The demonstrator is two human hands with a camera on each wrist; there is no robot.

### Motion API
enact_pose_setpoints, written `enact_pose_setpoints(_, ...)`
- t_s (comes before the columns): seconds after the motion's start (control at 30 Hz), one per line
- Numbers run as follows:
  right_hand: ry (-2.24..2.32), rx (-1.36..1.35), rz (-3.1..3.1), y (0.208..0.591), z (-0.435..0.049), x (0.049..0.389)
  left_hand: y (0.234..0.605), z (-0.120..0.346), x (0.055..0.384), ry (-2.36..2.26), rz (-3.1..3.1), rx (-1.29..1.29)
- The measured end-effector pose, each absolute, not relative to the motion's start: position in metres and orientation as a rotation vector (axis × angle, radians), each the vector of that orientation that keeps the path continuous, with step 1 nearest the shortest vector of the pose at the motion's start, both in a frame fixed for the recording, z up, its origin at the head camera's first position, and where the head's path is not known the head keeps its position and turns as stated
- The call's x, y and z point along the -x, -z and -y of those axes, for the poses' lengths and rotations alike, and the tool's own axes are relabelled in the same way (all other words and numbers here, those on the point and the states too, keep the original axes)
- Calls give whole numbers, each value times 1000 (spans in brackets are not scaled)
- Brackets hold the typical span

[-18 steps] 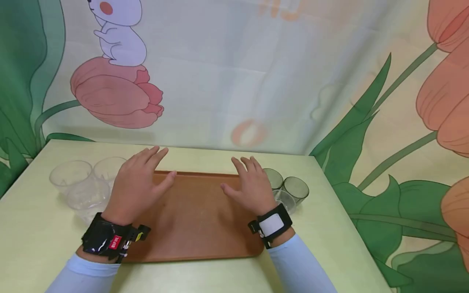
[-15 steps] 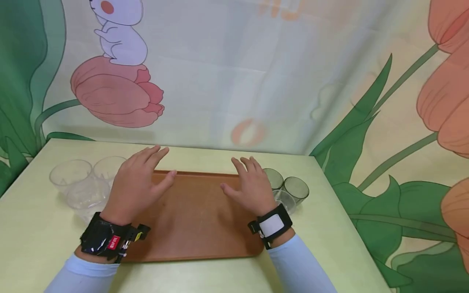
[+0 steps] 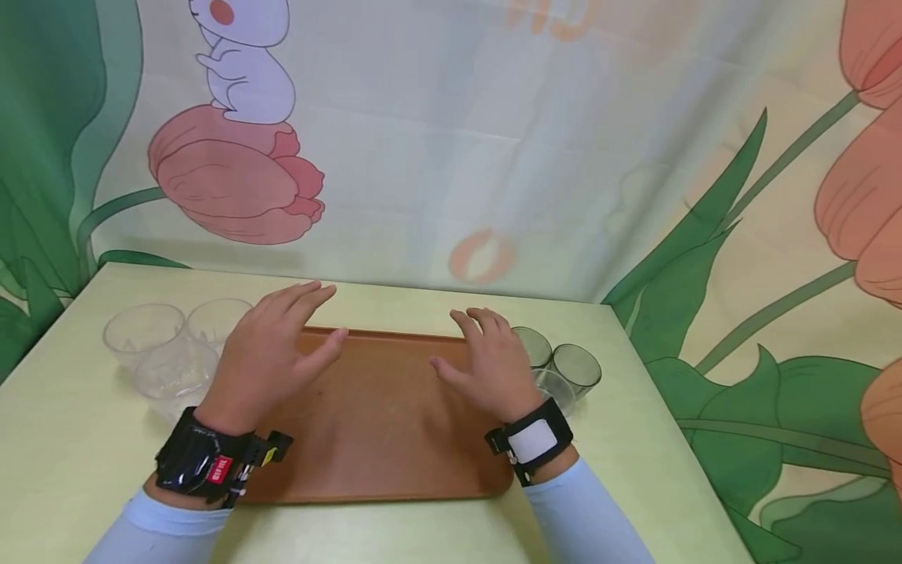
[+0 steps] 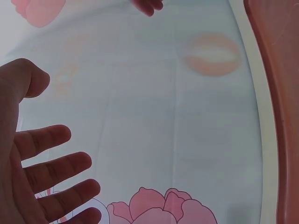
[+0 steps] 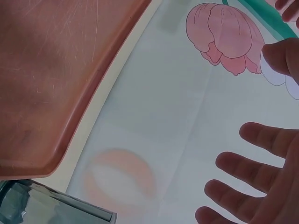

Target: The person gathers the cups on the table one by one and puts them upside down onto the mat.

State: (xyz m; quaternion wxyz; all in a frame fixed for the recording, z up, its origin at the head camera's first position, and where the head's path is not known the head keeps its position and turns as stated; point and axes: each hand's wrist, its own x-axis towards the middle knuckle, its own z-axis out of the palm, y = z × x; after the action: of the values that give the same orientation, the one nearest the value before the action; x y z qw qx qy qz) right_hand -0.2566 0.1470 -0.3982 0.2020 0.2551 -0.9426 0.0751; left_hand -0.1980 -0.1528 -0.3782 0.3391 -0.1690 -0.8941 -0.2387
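Both hands hover over a brown rectangular tray and hold nothing. My left hand is above the tray's left side, fingers spread and the thumb apart. In the left wrist view the fingers are separate, with bare space before them. Over the tray's right side is my right hand, its fingers loosely extended; the right wrist view shows those fingers spread too. Beside the left hand stand clear glasses, one partly hidden by it. Grey-tinted glasses are next to the right hand, which covers part of the group.
The pale yellow table extends around the tray. A curtain printed with tulips and a white animal hangs behind the table and along its right side. In the right wrist view, a tinted glass lies close to the tray's corner.
The head view has shifted slightly, so the scene sits a little further right. Both hands keep nearly the same pose over the tray; the glasses and tray stay put.
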Motion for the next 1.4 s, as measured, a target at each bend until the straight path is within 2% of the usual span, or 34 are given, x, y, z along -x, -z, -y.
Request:
enact_pose_setpoints(1.03, -172, -642, 2646, 392, -191, 246, 376, 145, 197, 621, 2358, 474)
enact_pose_setpoints(1.4, -178, -612, 2648, 405, -214, 247, 377, 144, 196, 619, 2365, 480)
